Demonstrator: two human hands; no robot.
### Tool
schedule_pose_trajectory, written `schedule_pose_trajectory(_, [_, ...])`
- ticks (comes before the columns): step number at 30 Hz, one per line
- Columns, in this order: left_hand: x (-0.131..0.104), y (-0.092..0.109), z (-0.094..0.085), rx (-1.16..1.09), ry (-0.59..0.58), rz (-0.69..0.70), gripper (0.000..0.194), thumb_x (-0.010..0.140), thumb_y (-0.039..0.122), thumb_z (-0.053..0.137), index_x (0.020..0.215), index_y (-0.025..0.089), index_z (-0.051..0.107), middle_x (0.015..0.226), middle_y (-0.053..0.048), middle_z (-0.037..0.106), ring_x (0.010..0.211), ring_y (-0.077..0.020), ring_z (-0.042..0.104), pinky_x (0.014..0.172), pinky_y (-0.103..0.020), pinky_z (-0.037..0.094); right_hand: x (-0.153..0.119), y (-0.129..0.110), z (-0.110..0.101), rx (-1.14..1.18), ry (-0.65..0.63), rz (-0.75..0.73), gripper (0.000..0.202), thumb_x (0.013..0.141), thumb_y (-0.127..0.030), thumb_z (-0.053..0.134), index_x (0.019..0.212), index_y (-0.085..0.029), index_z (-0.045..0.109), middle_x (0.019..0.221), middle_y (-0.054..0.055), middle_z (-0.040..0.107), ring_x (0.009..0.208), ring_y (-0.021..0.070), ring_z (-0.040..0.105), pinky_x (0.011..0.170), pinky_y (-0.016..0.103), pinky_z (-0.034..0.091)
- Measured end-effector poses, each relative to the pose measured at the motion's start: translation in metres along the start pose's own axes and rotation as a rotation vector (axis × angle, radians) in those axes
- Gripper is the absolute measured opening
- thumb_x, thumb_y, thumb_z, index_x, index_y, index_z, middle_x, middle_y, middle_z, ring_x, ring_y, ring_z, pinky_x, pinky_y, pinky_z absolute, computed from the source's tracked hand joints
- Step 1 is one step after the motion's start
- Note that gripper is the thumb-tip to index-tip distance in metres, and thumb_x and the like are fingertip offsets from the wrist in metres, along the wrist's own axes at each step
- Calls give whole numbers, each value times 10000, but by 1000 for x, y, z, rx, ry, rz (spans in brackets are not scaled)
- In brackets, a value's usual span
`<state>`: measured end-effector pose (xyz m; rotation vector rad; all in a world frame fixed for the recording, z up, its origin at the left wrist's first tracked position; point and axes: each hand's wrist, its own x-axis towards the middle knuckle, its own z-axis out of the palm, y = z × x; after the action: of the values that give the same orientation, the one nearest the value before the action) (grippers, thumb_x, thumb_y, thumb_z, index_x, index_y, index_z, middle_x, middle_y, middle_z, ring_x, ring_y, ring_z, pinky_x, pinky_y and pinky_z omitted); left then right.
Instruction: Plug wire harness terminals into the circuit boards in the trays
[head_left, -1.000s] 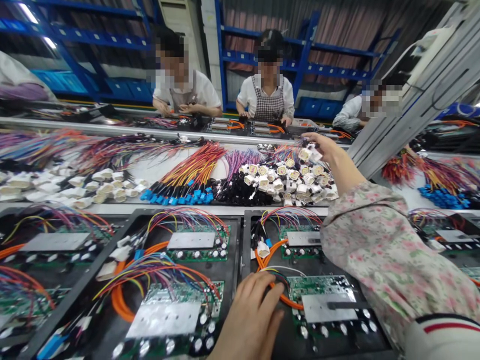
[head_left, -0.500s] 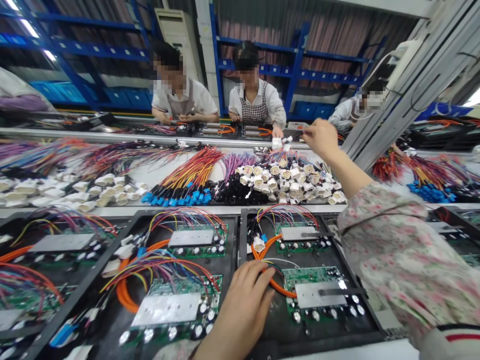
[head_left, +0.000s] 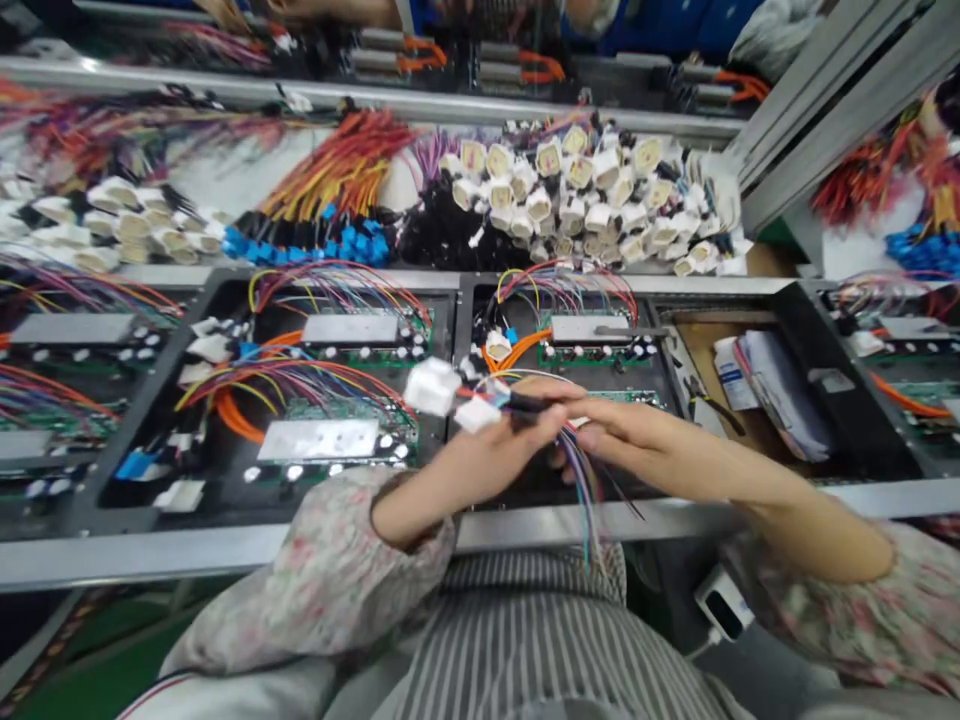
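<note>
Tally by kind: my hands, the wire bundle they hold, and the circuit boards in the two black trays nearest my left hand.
Left hand and right hand: 2
Wire bundle: 1
Circuit boards, one mostly hidden behind the hands: 4
Total: 7

Toward the front edge of the bench (head_left: 187, 552), right of centre, pliers (head_left: 718, 409) and papers (head_left: 784, 395) lie on a brown surface (head_left: 697, 335). Below that edge is a dark-faced white device (head_left: 724, 603); a metal post (head_left: 825, 120) stands near the back edge.
</note>
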<state>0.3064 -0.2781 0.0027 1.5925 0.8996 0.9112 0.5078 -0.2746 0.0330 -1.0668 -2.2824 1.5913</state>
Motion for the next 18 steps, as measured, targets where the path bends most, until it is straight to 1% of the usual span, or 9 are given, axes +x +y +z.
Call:
schedule_pose_trajectory(1, [2,-3,-2,-3,21,-37,262,912,409,522,929,177,642,978,-67,707,1001,-204,665,976,-401,516,-5,15,7,55,28,51,254,950,-368,447,1129,-233,567,893,10,735,759,144,670,703,290,497])
schedule_pose_trajectory(3, [5,-10,-4,-100,71,-126,253,898,408,550,913,164,614,871,-47,704,837,-178,694,816,-355,583,-13,36,13,219,53,160,314,901,-393,523,1152,-205,532,828,21,740,743,155,672,709,299,500])
schedule_pose_trajectory(5, [7,-15,-5,-216,106,-182,257,876,402,594,952,156,585,816,-31,696,747,-158,699,689,-296,595,-18,44,16,373,71,221,311,850,-428,581,1048,-190,557,758,25,728,696,151,659,690,293,498])
schedule_pose_trajectory(6, [7,-16,-4,-248,109,-194,262,867,394,611,967,154,576,801,-25,693,732,-153,699,666,-279,593,-19,44,16,397,90,235,288,829,-430,603,981,-187,576,728,21,713,664,142,640,664,283,489])
schedule_pose_trajectory(8, [8,-17,0,-264,94,-205,269,864,381,618,989,149,569,791,-20,691,721,-146,699,657,-266,591,-19,42,15,340,135,226,221,808,-404,622,848,-187,610,678,0,671,600,118,578,593,259,445])
schedule_pose_trajectory(10, [9,-17,2,-250,86,-217,272,870,381,606,1001,146,563,793,-22,690,709,-142,695,647,-261,589,-18,39,13,235,165,193,210,806,-388,615,731,-192,623,634,-17,621,566,106,519,542,250,393])
schedule_pose_trajectory(14, [9,-18,1,-205,91,-219,284,874,388,593,1018,145,564,791,-34,689,707,-156,692,621,-263,579,-16,38,1,37,205,159,240,819,-408,592,685,-218,647,622,-15,610,573,127,520,534,268,383])
schedule_pose_trajectory(16, [7,-18,-2,-191,79,-209,263,867,367,600,1012,149,579,792,-35,692,699,-159,690,614,-265,574,-14,38,-7,-118,322,139,216,826,-388,579,687,-237,647,646,-3,638,593,149,550,553,289,396])
schedule_pose_trajectory(18, [4,-17,-6,-201,39,-198,242,863,331,606,1030,157,594,828,-36,703,719,-160,695,660,-281,584,-9,38,-13,-264,498,124,190,835,-352,562,693,-249,634,666,10,655,604,165,571,575,311,406])
